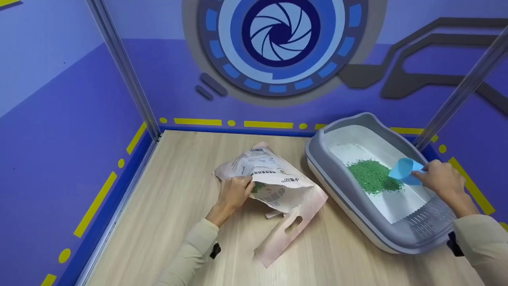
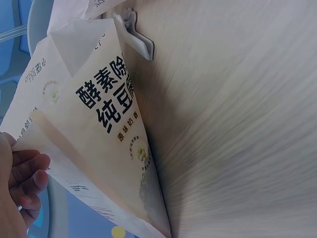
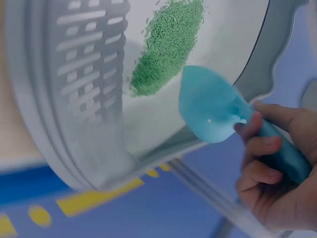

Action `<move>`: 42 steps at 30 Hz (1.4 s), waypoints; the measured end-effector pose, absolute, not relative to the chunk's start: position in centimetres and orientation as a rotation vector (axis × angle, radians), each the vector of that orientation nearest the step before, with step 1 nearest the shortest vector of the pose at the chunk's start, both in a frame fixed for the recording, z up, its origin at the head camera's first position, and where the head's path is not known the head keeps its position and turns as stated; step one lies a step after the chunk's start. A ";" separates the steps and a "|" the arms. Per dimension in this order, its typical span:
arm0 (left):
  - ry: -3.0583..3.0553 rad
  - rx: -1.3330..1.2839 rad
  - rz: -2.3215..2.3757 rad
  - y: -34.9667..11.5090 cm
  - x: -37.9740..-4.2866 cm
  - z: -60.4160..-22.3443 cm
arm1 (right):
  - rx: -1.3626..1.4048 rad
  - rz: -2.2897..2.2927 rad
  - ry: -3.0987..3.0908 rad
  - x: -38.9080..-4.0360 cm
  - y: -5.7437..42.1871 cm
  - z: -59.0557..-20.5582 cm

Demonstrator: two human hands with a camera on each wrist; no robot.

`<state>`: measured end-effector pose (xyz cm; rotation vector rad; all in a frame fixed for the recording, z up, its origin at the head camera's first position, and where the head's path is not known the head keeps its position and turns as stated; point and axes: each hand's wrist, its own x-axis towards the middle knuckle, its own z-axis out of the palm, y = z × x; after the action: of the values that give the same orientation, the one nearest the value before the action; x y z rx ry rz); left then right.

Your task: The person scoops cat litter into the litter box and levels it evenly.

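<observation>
My left hand (image 1: 237,192) pinches the rim of a pale pink litter bag (image 1: 274,167), whose mouth gapes toward me with some green pellets inside. Printed characters cover the bag (image 2: 106,94) in the left wrist view. The right hand (image 1: 442,180) grips a light blue scoop (image 1: 405,171) by its handle, over the grey-and-white litter box (image 1: 345,190). Below the scoop, a heap of green pellets (image 1: 367,174) is spread on the white floor of the box. In the right wrist view the bowl of the scoop (image 3: 210,104) looks empty, its tip pointing toward the heap.
A torn-off-looking strip with a handle hole (image 1: 291,226) hangs from the bag's mouth toward me. A white clip (image 2: 134,37) lies on the wooden table (image 1: 158,222) beside the bag. Blue-purple panels (image 1: 166,79) stand behind and at both sides.
</observation>
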<state>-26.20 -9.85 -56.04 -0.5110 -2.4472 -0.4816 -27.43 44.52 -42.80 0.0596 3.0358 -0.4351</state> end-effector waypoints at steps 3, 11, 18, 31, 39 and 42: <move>-2.461 -0.511 -0.480 -9.8 -26.3 -55.9 | -0.034 -0.461 3.157 -26.5 42.8 -41.6; -2.452 -0.481 -0.477 -9.9 -26.4 -55.4 | -0.282 -0.733 3.103 -23.3 37.1 -37.2; -2.431 -0.483 -0.445 -9.9 -26.3 -55.7 | -0.329 -0.886 2.761 -20.7 34.3 -36.1; -2.437 -0.473 -0.460 -9.7 -26.1 -55.7 | -0.318 -1.203 2.153 -20.8 31.6 -41.9; -2.432 -0.484 -0.441 -9.9 -26.1 -55.7 | -0.248 -1.512 1.837 -20.9 26.8 -46.7; -2.433 -0.493 -0.454 -9.8 -26.0 -55.7 | -0.207 -1.596 1.794 -21.0 25.0 -48.4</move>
<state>-26.01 -9.83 -55.71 -0.4934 -2.4330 -0.4540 -21.02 25.04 -48.39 -0.2069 1.7940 -1.5962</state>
